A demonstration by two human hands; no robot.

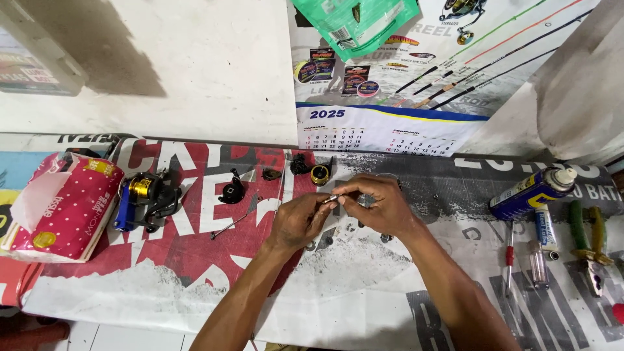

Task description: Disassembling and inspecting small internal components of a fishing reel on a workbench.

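Observation:
My left hand (298, 220) and my right hand (376, 205) meet over the middle of the table and pinch a small silver metal part (331, 199) between their fingertips. Just beyond the hands lie a gold ring-shaped part (320, 174) and several small black reel pieces (299, 164). A black curved part (232, 190) and a thin metal rod (229, 227) lie to the left of my left hand. A partly stripped fishing reel (144, 197) with blue and gold parts sits further left.
A red dotted tissue pack (62, 207) lies at the far left. At the right are a blue and yellow spray can (530, 192), a small tube (545, 227), a red-handled screwdriver (509, 257) and green-handled pliers (588, 248). A printed banner (195, 260) covers the table; a calendar (383, 130) hangs behind.

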